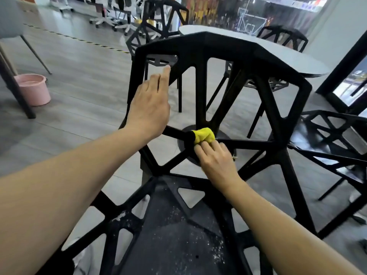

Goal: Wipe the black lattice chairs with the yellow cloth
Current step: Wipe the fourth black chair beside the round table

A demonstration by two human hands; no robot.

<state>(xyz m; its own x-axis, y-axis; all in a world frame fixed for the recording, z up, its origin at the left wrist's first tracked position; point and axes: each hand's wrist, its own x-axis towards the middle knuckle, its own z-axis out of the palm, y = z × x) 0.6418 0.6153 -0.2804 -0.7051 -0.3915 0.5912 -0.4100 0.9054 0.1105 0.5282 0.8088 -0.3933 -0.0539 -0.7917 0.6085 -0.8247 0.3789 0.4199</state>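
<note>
A black lattice chair (200, 47) stands right in front of me, its backrest facing me and its dusty seat (178, 231) below, speckled with white crumbs. My right hand (215, 158) grips a bunched yellow cloth (203, 135) and holds it against a joint of the backrest bars. My left hand (150, 107) lies flat with straight fingers on the left side of the backrest. More black lattice chairs stand at the right (333, 139) and at the back (158, 22).
A grey table (297, 58) with a round black base stands behind the chair. A pink bucket (33, 89) sits on the wooden floor at the left, beside a dark chair leg (17, 90). Office chairs stand far back. A black door frame (345, 56) is at the right.
</note>
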